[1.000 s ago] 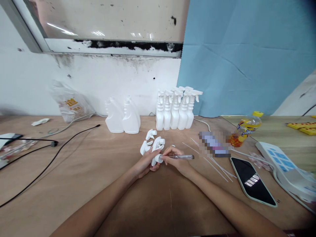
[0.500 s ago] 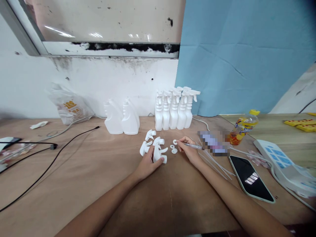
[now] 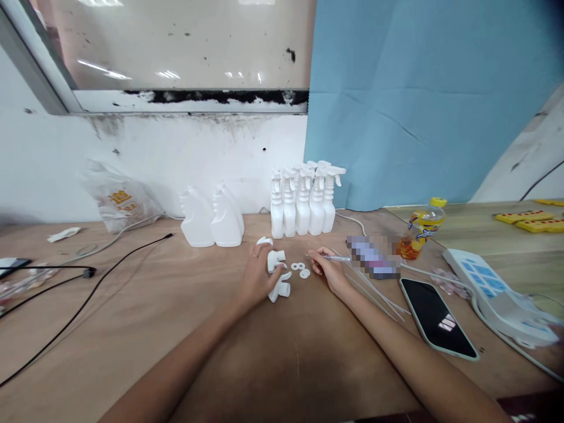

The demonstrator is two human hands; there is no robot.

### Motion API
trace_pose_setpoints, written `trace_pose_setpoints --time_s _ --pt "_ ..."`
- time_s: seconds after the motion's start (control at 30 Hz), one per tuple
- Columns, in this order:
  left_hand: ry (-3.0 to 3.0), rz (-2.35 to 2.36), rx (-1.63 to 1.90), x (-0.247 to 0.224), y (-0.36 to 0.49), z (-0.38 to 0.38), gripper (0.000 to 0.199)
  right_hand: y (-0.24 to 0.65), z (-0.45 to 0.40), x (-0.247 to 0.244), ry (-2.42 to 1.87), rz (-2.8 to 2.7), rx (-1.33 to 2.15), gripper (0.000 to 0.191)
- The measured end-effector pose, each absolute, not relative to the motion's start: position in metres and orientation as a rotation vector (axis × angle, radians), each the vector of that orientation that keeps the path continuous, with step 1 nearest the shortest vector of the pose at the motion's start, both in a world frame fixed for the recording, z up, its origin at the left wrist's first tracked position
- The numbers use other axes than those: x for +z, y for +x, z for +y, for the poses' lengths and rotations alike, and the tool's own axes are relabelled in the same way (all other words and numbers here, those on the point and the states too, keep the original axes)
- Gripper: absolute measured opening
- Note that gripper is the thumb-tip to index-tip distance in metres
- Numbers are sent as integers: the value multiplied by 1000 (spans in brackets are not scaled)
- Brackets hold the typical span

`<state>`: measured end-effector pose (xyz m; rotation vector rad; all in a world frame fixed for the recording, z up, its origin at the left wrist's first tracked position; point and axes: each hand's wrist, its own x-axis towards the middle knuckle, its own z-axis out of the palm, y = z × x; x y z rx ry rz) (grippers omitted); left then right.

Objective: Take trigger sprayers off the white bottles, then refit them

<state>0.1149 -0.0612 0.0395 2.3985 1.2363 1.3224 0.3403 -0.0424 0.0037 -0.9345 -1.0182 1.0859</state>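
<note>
My left hand (image 3: 256,275) curls over a group of white trigger spray heads, its fingers and thumb closed around one spray head (image 3: 276,258). Another spray head (image 3: 279,289) lies on the table just in front of the thumb. A third spray head (image 3: 264,241) shows partly behind the fingers; others may be covered by the hand. In my right hand (image 3: 329,271) is a slim clear pen-like tool (image 3: 337,258), pinched with its thin tip pointing left. Between the hands lie flat white ring washers (image 3: 304,274), close together on the wood.
Several white spray bottles (image 3: 302,214) with heads stand against the wall. Left of them are headless white bottles (image 3: 227,226). Thin clear tubes (image 3: 379,296), a phone (image 3: 438,320), a drink bottle (image 3: 420,229) and a white power strip (image 3: 493,294) lie or stand rightward. A black cable (image 3: 110,270) crosses the left.
My left hand has shifted from the nearest spray head to one farther back. One washer has moved leftward beside the others, and the tool tip is now apart from them. The view has shifted slightly.
</note>
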Motion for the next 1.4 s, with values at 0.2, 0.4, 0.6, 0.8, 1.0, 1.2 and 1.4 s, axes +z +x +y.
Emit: trace_pose_setpoints --time_s 0.2,0.4,0.6,0.8,1.0,1.2,1.4 --pt "2062 1484 1383 66 138 46 58 341 -42 6 -931 -993 1126 38" --pt "1856 1537 1410 70 163 83 58 343 -46 8 -889 -1003 1160 38" --pt "1804 1448 1649 88 136 25 46 344 -47 15 -853 -1036 1165 49" --pt "1461 885 1539 71 101 -56 51 346 -51 24 -843 -1099 1214 45" --pt "1230 901 973 24 97 -108 47 356 -55 33 -693 -1118 1476 48" --pt "1444 795 770 24 105 -114 47 355 -52 28 -851 -967 1473 51" --pt "1481 825 735 27 104 -116 53 353 -58 33 -819 -1062 1418 37"
